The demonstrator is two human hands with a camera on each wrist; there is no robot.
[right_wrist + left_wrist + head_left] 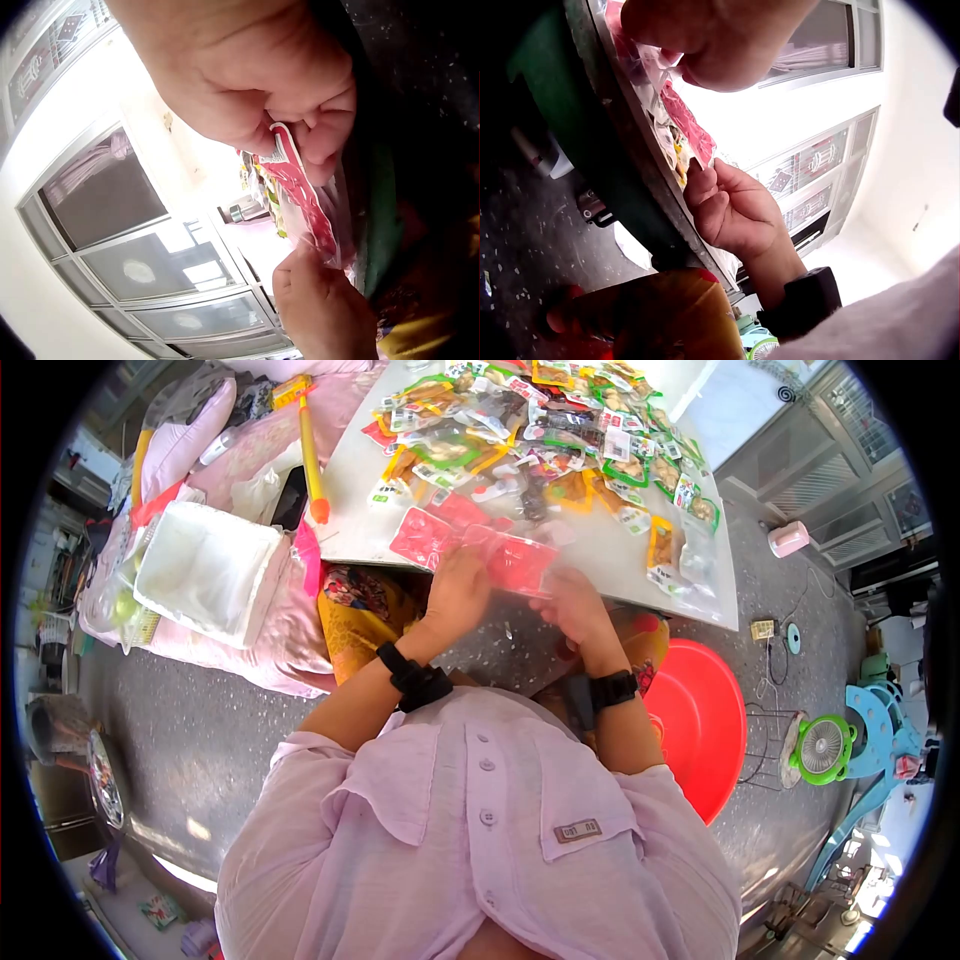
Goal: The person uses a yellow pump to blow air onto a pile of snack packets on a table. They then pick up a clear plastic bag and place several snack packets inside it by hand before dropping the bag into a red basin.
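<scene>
I watched a person sit at the white bench (350,485), close to its near edge. The left hand (460,590) had its fingers bent and pinched one end of a see-through red packet (515,563). The right hand (575,608) pinched the other end, by a corner. So the red packet was up between the two hands, right over the near edge of the bench. More red packets (415,538) lay on the bench just past the left hand.

A big messy heap of food packets (560,425) covered the bench toward its far edge. Some had green rims, and some had orange ones. Near the right corner of the near edge lay an orange packet (660,543), with a clear bag (700,555) beside it.

Past the left edge of the bench, a white box (200,575) sat on a pink cloth (270,665). A red tub (715,730) stood on the floor (220,720), by the person's right side.
</scene>
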